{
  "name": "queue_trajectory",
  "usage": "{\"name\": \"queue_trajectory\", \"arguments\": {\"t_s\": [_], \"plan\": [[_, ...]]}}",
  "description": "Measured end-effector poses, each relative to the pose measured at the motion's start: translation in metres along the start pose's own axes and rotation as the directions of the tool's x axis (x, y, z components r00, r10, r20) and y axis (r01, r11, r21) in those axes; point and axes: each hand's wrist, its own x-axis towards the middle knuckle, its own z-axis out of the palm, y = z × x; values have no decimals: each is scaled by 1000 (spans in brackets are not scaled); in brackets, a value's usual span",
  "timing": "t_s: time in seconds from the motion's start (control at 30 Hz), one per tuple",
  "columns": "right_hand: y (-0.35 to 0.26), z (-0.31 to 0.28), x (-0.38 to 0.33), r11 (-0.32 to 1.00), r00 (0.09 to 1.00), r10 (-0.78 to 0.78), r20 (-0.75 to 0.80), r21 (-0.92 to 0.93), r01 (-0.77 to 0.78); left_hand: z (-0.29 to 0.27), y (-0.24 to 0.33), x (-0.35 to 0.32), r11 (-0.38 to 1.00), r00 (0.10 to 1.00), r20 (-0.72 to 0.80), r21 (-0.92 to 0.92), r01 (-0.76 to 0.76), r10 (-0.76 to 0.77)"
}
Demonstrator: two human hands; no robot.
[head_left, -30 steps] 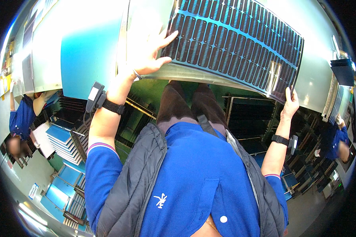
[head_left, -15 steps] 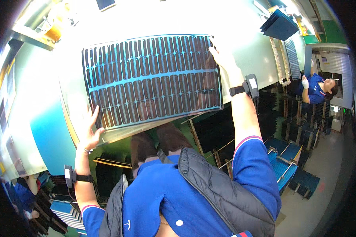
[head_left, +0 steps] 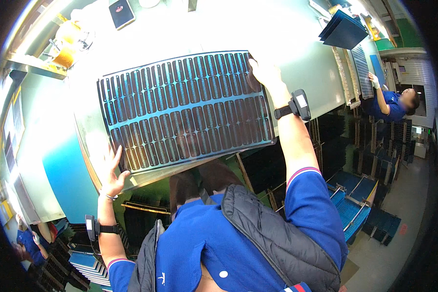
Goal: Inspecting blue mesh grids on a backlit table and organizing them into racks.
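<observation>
The big white worktable (head_left: 287,44) fills the top of the view, and it shines in the light. On it lies a wide, flat solar panel (head_left: 185,109) with dark blue cells in neat rows. The panel sits near the front edge of the worktable, and its near edge hangs a little over that edge.

The person wears a blue shirt (head_left: 204,243) and a dark puffy vest (head_left: 272,238). The two hands are far apart, one at each end of the panel. The left hand (head_left: 111,170) has its fingers spread wide and lies flat at the panel's near left corner. The right hand (head_left: 264,74) rests on the panel's far right corner, with the fingers bent over the edge. I cannot tell if it grips the panel or just presses on it.

Each wrist has a black strap with a small box, one on the right wrist (head_left: 297,104) and one on the left wrist (head_left: 93,228).

Another worker in blue (head_left: 392,104) stands at the far right end of the worktable. A small dark phone (head_left: 121,12) lies at the far edge. A roll of brown tape (head_left: 68,44) sits by the far left corner.
</observation>
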Motion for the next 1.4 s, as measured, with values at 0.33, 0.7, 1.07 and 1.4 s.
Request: {"name": "queue_trajectory", "arguments": {"t_s": [0.33, 0.7, 1.07, 1.4], "plan": [[-30, -7, 5, 947, 999, -10, 51, -319, 25, 18, 9, -31, 922, 991, -124, 386, -7, 59], [-10, 45, -19, 983, 948, -21, -318, -181, -39, -9, 4, 194, 963, 844, -537, 232, 134, 12], [44, -39, -184, 976, 940, -123, 320, 211, 56, 0, -8, 188, 849, 814, -580, 452, 275, 45], [34, -50, -177, 968, 914, -210, 346, 206, 145, -34, 82, 141, 758, 896, -313, 485, 436, -315]]}}
